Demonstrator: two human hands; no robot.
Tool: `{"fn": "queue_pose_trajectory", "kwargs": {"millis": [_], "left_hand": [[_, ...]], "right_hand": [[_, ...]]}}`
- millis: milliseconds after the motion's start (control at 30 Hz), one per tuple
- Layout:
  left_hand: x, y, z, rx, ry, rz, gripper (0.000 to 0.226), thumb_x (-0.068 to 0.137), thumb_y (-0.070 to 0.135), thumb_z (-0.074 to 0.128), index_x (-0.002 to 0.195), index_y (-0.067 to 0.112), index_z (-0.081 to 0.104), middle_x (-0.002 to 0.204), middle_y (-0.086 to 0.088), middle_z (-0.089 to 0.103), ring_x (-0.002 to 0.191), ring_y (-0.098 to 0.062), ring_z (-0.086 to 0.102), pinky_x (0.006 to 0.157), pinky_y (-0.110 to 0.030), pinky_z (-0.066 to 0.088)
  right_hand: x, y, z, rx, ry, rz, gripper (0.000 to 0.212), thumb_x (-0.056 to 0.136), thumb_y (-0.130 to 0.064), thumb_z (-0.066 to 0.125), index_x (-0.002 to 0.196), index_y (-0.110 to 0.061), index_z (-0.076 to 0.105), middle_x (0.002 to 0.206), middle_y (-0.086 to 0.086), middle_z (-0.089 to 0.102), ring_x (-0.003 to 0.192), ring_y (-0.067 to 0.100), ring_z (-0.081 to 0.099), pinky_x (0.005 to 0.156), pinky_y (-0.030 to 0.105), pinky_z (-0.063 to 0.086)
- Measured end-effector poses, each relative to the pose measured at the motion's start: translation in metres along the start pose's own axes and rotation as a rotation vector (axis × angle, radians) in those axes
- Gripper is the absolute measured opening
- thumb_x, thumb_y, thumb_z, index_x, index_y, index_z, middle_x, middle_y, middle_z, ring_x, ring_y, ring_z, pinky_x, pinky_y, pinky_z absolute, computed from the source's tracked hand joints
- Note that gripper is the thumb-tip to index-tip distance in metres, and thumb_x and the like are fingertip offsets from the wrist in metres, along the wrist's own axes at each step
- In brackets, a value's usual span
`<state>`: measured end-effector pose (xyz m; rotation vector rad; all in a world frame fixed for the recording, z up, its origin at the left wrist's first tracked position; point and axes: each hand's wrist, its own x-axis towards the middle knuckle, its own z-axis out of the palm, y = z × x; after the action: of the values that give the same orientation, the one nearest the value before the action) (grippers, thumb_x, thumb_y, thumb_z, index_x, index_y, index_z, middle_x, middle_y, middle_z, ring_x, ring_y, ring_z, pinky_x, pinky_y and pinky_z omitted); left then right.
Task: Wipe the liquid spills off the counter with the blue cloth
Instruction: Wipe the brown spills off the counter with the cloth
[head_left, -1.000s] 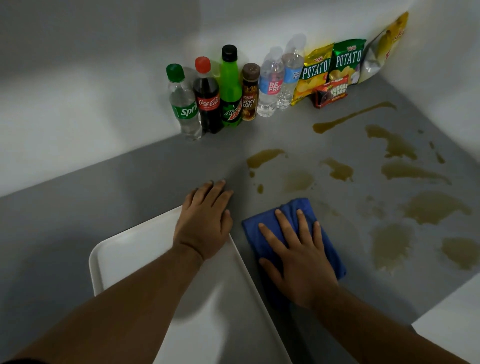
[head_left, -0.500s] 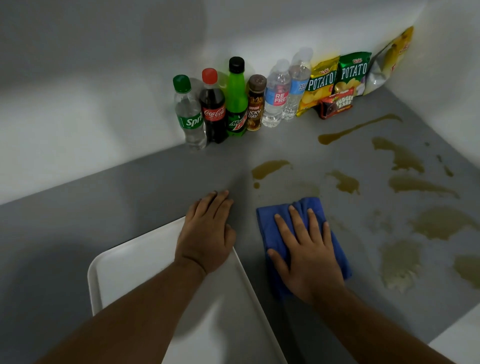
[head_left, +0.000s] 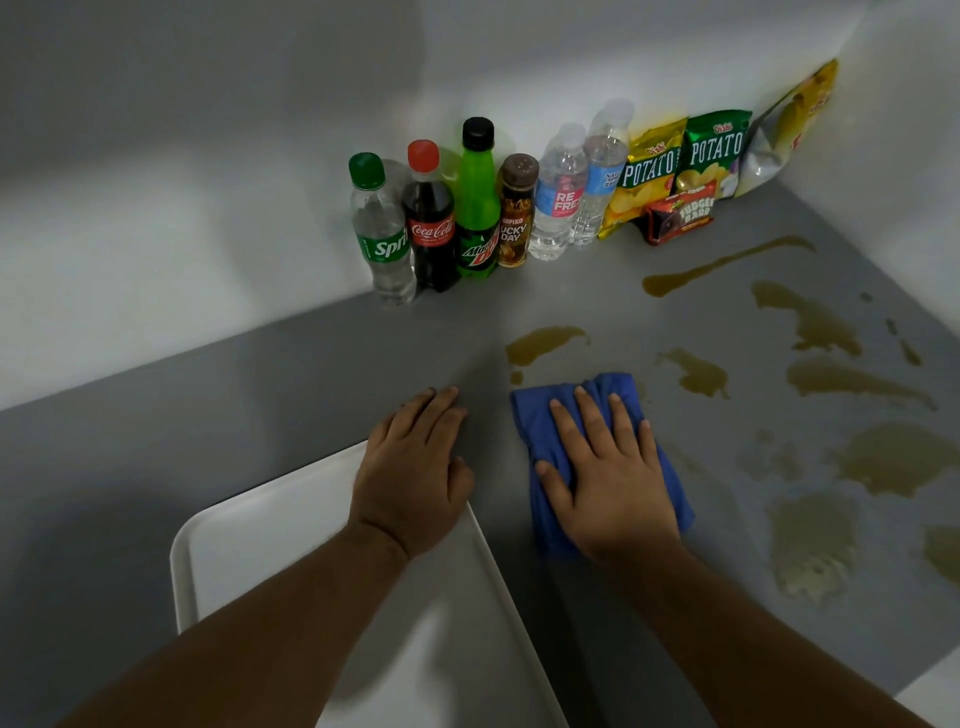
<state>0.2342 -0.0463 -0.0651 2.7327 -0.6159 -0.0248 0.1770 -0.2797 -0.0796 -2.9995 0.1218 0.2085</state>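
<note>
My right hand (head_left: 605, 480) lies flat with spread fingers on the blue cloth (head_left: 540, 436), pressing it onto the grey counter (head_left: 291, 374). Brown liquid spills surround it: one puddle (head_left: 543, 343) just beyond the cloth's far left corner, another (head_left: 696, 371) to the far right, a long streak (head_left: 722, 265) near the snacks, and several larger patches (head_left: 893, 457) on the right. My left hand (head_left: 413, 467) rests flat, fingers together, partly on the counter and on the corner of a white tray (head_left: 249, 540), holding nothing.
Along the back wall stand several bottles, from a Sprite (head_left: 379, 234) and a Coca-Cola (head_left: 431, 228) to two water bottles (head_left: 561, 202). Snack bags (head_left: 711, 150) and a fudge bar pack (head_left: 680, 215) lean in the corner. A white wall (head_left: 909, 156) bounds the right side.
My right hand has pushed the cloth a little forward, over the faint spill ahead of it. My left hand has stayed on the tray corner. The camera has tilted slightly.
</note>
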Motion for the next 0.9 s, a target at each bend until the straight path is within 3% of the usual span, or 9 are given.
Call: {"fn": "queue_pose_trajectory", "kwargs": {"millis": [233,367,500,733,900], "left_hand": [[0.024,-0.015,-0.014,0.008,0.037,0.030,0.053,0.090,0.038,0.044,0.130,0.011,0.066,0.145,-0.008,0.061,0.123,-0.032,0.062,0.100,-0.045,0.049],[0.042,-0.023,-0.012,0.051,0.080,0.023,0.052,0.091,0.035,0.047,0.130,0.007,0.067,0.148,-0.014,0.058,0.134,-0.037,0.055,0.112,-0.051,0.043],[0.044,-0.025,-0.006,0.102,0.000,0.026,0.057,0.092,0.037,0.046,0.141,0.012,0.059,0.159,-0.008,0.048,0.147,-0.032,0.043,0.123,-0.053,0.033],[0.044,-0.027,-0.002,0.141,-0.003,0.036,0.062,0.090,0.038,0.041,0.145,0.013,0.055,0.160,-0.009,0.047,0.149,-0.032,0.041,0.123,-0.055,0.034],[0.044,-0.029,0.000,0.132,-0.019,0.041,0.064,0.088,0.038,0.040,0.146,0.012,0.053,0.160,-0.010,0.046,0.149,-0.033,0.040,0.123,-0.056,0.033]], "right_hand": [[-0.009,-0.027,0.006,-0.050,-0.077,-0.075,0.075,0.096,-0.079,0.012,0.162,-0.046,0.000,0.173,-0.003,-0.004,0.156,0.046,-0.010,0.119,0.074,-0.005],[0.023,-0.032,0.001,-0.037,-0.049,-0.129,0.072,0.098,-0.075,0.016,0.162,-0.044,0.007,0.174,-0.004,0.005,0.158,0.040,-0.005,0.121,0.071,-0.001],[0.048,-0.023,-0.007,-0.033,0.000,-0.068,0.071,0.099,-0.072,0.014,0.163,-0.040,0.011,0.174,-0.004,0.009,0.159,0.032,0.002,0.125,0.063,0.007],[0.013,-0.024,0.004,-0.043,-0.029,0.026,0.075,0.097,-0.077,0.008,0.162,-0.043,-0.007,0.172,-0.006,-0.010,0.158,0.036,-0.013,0.124,0.066,-0.002],[0.027,-0.039,0.003,-0.049,-0.062,-0.057,0.069,0.099,-0.072,0.010,0.162,-0.046,-0.002,0.174,-0.005,-0.004,0.157,0.039,-0.012,0.122,0.069,-0.004]]}}
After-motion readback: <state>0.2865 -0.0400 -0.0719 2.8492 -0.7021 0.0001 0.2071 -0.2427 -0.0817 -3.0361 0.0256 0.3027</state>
